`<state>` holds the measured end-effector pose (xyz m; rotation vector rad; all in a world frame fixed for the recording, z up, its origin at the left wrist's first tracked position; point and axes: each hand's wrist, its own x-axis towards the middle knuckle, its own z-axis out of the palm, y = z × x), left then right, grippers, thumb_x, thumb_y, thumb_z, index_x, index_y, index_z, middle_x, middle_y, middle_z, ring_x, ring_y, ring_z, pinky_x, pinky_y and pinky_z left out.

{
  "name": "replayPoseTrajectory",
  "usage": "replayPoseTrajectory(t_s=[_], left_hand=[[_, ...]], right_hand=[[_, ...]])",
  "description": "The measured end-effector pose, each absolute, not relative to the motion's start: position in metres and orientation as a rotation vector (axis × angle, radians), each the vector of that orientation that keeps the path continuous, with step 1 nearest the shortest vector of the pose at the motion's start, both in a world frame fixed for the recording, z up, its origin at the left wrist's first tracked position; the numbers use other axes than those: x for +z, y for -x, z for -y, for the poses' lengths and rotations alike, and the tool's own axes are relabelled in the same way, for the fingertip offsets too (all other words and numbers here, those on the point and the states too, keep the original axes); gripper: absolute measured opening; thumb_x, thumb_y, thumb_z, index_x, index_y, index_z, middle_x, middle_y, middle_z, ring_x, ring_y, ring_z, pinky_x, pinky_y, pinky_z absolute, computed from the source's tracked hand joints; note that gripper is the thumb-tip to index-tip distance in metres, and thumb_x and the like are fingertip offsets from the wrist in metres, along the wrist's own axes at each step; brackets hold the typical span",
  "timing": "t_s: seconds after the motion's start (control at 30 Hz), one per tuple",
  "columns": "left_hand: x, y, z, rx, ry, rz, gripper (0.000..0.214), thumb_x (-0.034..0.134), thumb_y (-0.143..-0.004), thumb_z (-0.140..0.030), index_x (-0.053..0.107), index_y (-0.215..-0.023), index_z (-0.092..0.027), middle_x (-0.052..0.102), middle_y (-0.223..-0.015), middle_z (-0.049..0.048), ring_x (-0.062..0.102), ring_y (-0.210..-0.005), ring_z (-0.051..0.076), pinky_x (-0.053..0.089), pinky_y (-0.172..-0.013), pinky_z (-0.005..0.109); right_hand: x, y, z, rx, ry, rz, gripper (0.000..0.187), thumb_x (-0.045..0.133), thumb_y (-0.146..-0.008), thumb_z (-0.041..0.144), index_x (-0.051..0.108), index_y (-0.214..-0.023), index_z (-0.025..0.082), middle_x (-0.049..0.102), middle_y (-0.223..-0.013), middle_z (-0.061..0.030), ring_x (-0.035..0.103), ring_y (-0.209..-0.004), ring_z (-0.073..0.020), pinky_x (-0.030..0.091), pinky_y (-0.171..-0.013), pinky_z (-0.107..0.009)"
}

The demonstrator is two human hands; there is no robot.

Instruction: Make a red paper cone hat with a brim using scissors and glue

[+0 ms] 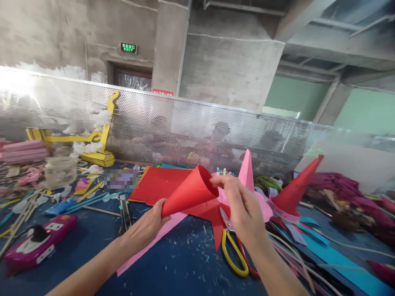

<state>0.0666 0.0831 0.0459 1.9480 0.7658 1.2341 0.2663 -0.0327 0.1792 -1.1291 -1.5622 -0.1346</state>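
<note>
Red paper cone (188, 191) sits mid-frame, wide end facing right. Left hand (152, 220) is closed around its narrow end, tip hidden in the grip. Right hand (242, 201) is half-curled at the wide rim; can't tell if fingertips pinch it. Scissors (227, 227) lie lower centre-right, red handle partly covered by right forearm (271, 259), which the bottom edge cuts off. Pink hat (246, 168) is partly blocked behind right hand. Pixelated item (121, 181) left of centre is unreadable.

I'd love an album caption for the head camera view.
Left hand holds a red cone by its narrow end, right hand at its open rim, scissors lying nearby.
</note>
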Motion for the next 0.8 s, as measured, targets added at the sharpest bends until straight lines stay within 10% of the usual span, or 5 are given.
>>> replayPoseTrajectory(t_s=[0.33,0.57,0.8], left_hand=[[0.042,-0.064,-0.086,1.038,-2.385,-0.869,0.037,0.045,-0.093,-0.034,0.046,-0.126,-0.016,0.066,-0.112,0.0166,0.067,-0.095,0.03,0.05,-0.084,0.043],[0.033,-0.066,-0.093,1.277,-2.374,-0.84,0.03,0.048,-0.091,-0.035,0.057,-0.115,-0.02,0.067,-0.095,0.0106,0.067,-0.081,0.028,0.053,-0.076,0.043],[0.035,-0.073,-0.089,1.265,-2.295,-0.846,0.031,0.052,-0.087,-0.037,0.056,-0.113,-0.02,0.067,-0.094,0.0107,0.067,-0.082,0.027,0.052,-0.073,0.042]], right_hand=[[0.173,-0.258,0.03,-0.307,1.21,1.686,0.021,0.046,-0.096,0.03,0.061,-0.087,0.019,0.061,-0.073,-0.0019,0.055,-0.069,-0.0153,0.041,-0.065,-0.029],[0.186,-0.259,0.024,-0.129,1.401,1.752,0.039,0.044,-0.097,0.039,0.036,-0.063,0.021,0.031,-0.056,0.005,0.031,-0.055,-0.0107,0.024,-0.051,-0.026],[0.176,-0.255,0.018,-0.385,1.384,1.671,0.032,0.052,-0.092,0.033,0.05,-0.063,0.02,0.041,-0.055,0.004,0.041,-0.055,-0.0117,0.033,-0.055,-0.027]])
